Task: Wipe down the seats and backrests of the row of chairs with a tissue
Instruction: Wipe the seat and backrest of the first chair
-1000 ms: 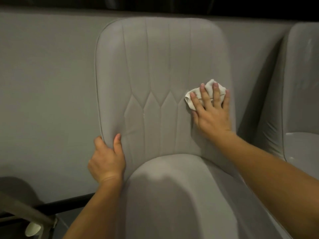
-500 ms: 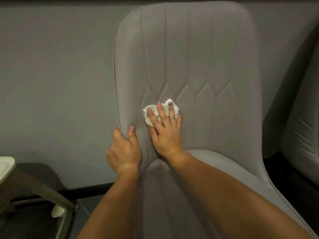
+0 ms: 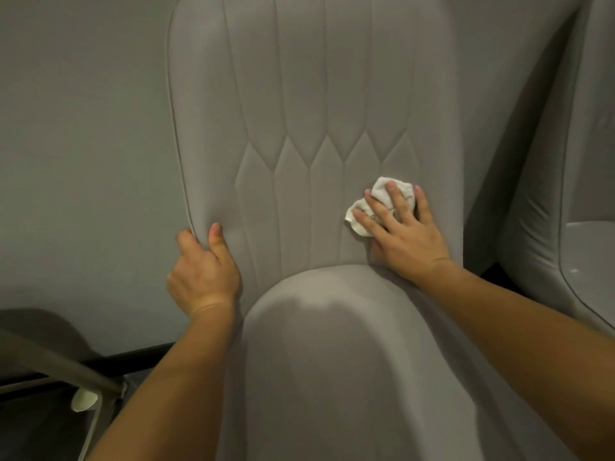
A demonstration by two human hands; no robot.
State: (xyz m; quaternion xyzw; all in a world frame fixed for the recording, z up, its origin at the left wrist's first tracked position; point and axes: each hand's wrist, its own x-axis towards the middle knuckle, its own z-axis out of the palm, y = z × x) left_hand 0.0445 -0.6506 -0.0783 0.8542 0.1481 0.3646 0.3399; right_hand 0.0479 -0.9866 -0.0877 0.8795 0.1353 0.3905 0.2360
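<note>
While the grey wall (image 3: 83, 144) fills the left of the frame, the centre is taken by the backrest (image 3: 309, 94) of the chair being cleaned, with its seat (image 3: 332, 344) running down to the bottom edge and a neighbouring chair (image 3: 572, 194) cut off at the right. Half a second ago the tissue was pressed low at the left of the quilted panel, close to the steadying hand; now it is found at the lower right of that panel, just above the seat join, so a full sideways pass across the lower backrest is judged to have been made. The backrest's left edge is clamped as before by the left hand (image 3: 203, 274), thumb on the front and fingers wrapped behind. The crumpled white tissue (image 3: 376, 207) is pinned flat against the fabric by the right hand (image 3: 406, 234), its fingers spread over it rather than curled around it. The lower backrest is judged nearly covered; the seat and the neighbouring chair are judged yet to be wiped.
</note>
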